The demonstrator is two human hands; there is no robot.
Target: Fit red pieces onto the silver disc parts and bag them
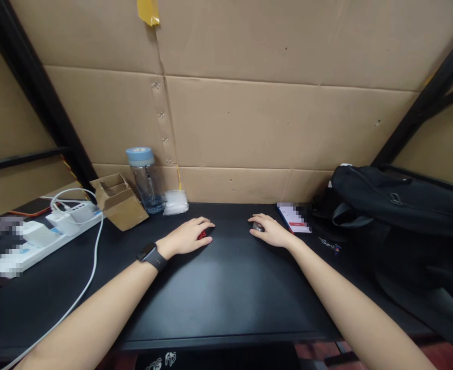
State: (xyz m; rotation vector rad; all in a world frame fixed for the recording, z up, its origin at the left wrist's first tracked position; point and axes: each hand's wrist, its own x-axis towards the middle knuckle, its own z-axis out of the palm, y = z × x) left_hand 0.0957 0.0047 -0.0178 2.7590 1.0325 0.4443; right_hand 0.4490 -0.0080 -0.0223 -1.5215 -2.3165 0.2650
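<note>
Red item [202,235]: small, on the mat [226,293], approx 11 o'clock from mat centre, half hidden under the left hand [188,237]. That hand lies palm-down, fingers loosely curved over it. From my feed I can't tell if it's pinched or only covered.

Grey item [258,226]: approx 1 o'clock, under the right hand [272,232]. Same posture, grip likewise not readable. Hands apart, bare mat btw them. Watch [152,255] on left wrist.

Surroundings:
- bottle [146,180] at 10 o'clock by the cardboard wall, open carton [120,201] just beside it
- power strip [37,241] w/ white cable at 9
- phone [294,217] at 2, just beside right hand
- bag [396,200] at 3

Judgement: both items are small and low, so a fingertip pinch from the sides should beat flat palm pressure. Wrists planted on mat for steadiness, right hand clear of the phone edge.
</note>
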